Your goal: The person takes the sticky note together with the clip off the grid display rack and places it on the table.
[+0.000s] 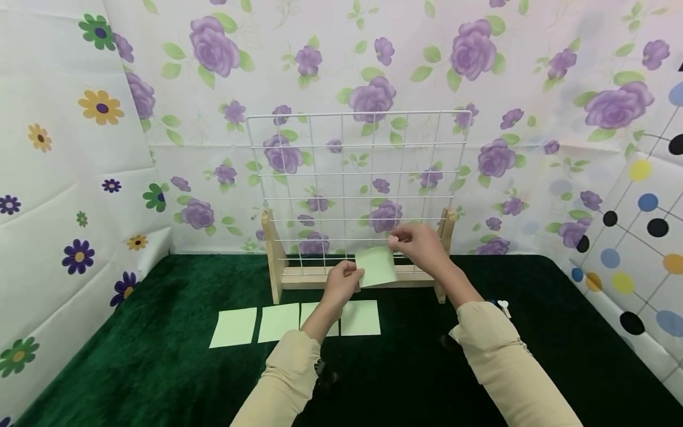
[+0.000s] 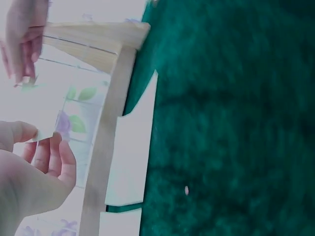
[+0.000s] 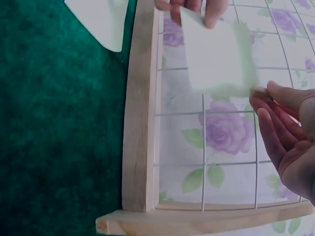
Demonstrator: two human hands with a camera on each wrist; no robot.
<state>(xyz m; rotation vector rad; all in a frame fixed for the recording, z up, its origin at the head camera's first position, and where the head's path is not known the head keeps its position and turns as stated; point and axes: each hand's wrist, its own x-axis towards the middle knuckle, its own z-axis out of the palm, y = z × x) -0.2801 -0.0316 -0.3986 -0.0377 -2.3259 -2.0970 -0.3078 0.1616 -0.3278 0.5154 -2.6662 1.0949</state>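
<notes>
A pale green square of paper (image 1: 376, 266) is held up in front of the white wire grid (image 1: 356, 159). My left hand (image 1: 341, 283) pinches its lower left corner between thumb and fingers. At the paper's upper right corner, my right hand (image 1: 421, 244) pinches a small wooden clip (image 3: 258, 92), mostly covered by the fingertips. The clip's end meets the paper's corner in the right wrist view. Several more pale green squares (image 1: 233, 327) lie in a row on the dark green cloth, one partly hidden behind the left wrist.
A wooden stand (image 1: 274, 255) holds the grid upright near the back of the cloth-covered table (image 1: 149, 362). Right of the right forearm lies a small white heart-topped piece (image 1: 503, 307). Flower-patterned sheets (image 1: 187, 118) hang behind and at the left, a dotted one (image 1: 640, 237) at the right.
</notes>
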